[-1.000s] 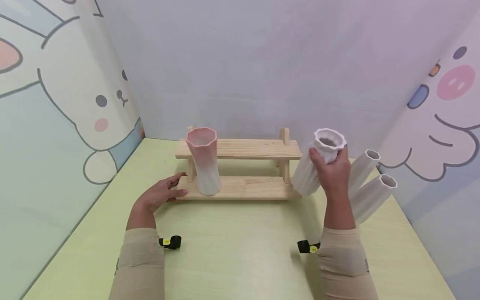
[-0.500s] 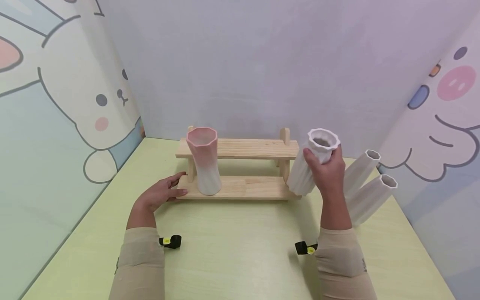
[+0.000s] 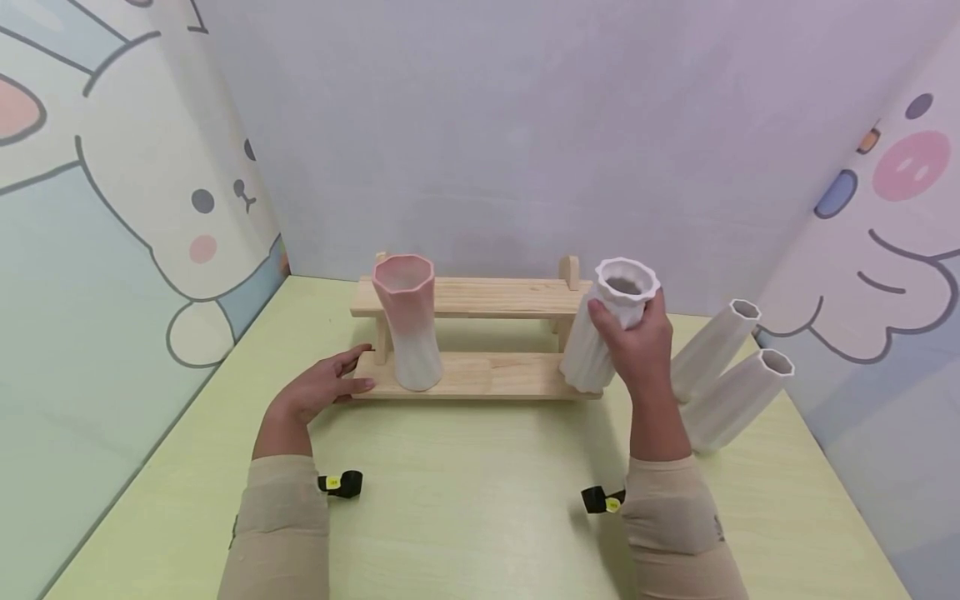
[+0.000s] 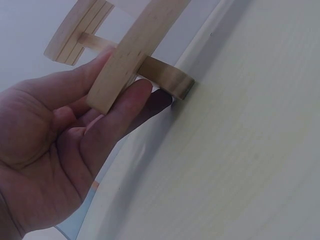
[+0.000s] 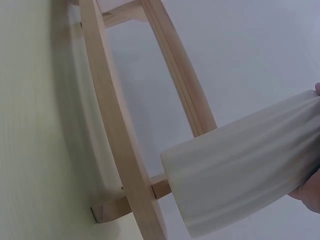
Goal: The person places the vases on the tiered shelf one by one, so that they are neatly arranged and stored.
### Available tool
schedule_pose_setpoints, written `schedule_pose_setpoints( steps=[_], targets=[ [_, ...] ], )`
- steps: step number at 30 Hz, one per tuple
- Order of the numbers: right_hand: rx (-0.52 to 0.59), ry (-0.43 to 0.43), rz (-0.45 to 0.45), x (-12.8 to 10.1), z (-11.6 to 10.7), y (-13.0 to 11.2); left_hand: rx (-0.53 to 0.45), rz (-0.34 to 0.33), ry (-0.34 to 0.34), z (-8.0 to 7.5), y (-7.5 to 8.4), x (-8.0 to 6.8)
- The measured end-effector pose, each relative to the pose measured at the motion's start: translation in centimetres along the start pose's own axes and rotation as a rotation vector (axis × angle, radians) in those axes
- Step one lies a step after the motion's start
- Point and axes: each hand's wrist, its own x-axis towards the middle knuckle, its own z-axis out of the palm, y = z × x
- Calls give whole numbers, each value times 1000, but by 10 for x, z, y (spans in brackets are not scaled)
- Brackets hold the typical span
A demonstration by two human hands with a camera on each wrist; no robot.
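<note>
A two-tier wooden shelf (image 3: 495, 375) stands on the table. My left hand (image 3: 321, 387) grips the left end of its lower board (image 4: 120, 75), thumb on top and fingers beneath. On that board's left part, a pink-and-white vase (image 3: 417, 333) stands upright. My right hand (image 3: 643, 343) holds a white fluted vase (image 3: 588, 354) near its scalloped rim, fingers wrapped round its far side. This vase tilts slightly, its base over the right end of the lower board. In the right wrist view a gap shows between the vase's base (image 5: 185, 195) and the board.
Two slender white vases, one behind (image 3: 712, 346) and one in front (image 3: 738, 400), lean to the right on the pale table (image 3: 480, 500), right of my right hand. A grey wall (image 3: 480, 150) rises behind the shelf. Cartoon-printed walls flank both sides.
My right hand has moved left with the white fluted vase, from beside the shelf to over the lower board's right end. My left hand and the pink-and-white vase have stayed put.
</note>
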Motion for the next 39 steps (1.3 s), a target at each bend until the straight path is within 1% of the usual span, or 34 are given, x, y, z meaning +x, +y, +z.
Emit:
schedule_pose_setpoints(
  steps=[8,14,16,19,21,23,26,29,31,38,39],
  targets=[
    [-16,-8,-7,-2,9,-4,11,-14,17,1,1,-2],
    [2,-28,-18,-4,10,-11,15,6,-2,1,0,-1],
    [6,-31,-20,-7,10,-20,4,2,-3,1,0,-2],
    [19,-35,-22,-13,10,-36,-7,-5,-14,2,10,-7],
    [22,-38,-25,-13,12,-34,-16,-10,-18,3,15,-10],
    [33,-49,-29,-12,14,-29,-14,-9,-19,3,16,-10],
    [34,-63,-22,-11,16,-25,-6,-1,-10,2,7,-6],
    [34,-79,-10,-15,16,-38,8,2,0,1,2,-3],
    [34,-87,-10,-16,18,-39,10,-2,8,1,1,-3],
    [49,-122,-38,-10,27,-17,9,-33,28,1,3,-3],
    [47,-127,-42,-9,29,-15,15,-28,23,1,3,-3]
  ],
)
